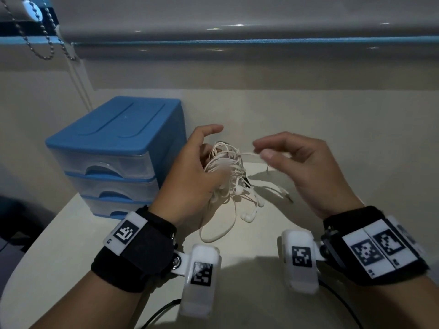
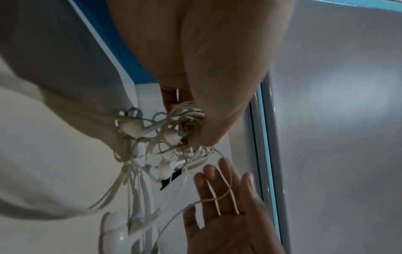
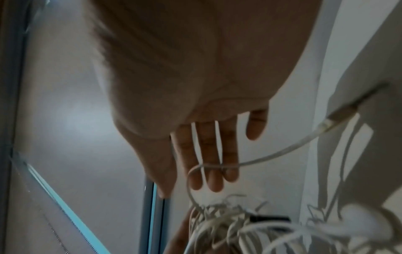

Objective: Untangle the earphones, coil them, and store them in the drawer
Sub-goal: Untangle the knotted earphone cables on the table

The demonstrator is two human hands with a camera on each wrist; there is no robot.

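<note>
A tangled bundle of white earphones (image 1: 225, 167) (image 2: 174, 137) (image 3: 228, 223) hangs over the white table (image 1: 320, 138), gripped in my left hand (image 1: 209, 153) (image 2: 206, 68), whose index finger sticks out. Earbuds (image 1: 249, 216) and cable loops dangle below the bundle. A plug end (image 1: 289, 199) lies on the table. My right hand (image 1: 261, 150) (image 3: 206, 154) is just right of the bundle with straight fingers, and one loose strand (image 3: 217, 166) (image 2: 217, 197) crosses its fingertips. The blue drawer unit (image 1: 114, 148) stands to the left with its three drawers closed.
A beaded blind chain (image 1: 47, 43) hangs at the upper left beside the wall. A window ledge (image 1: 261, 43) runs along the back. A black cable (image 1: 161, 312) lies at the table's near edge.
</note>
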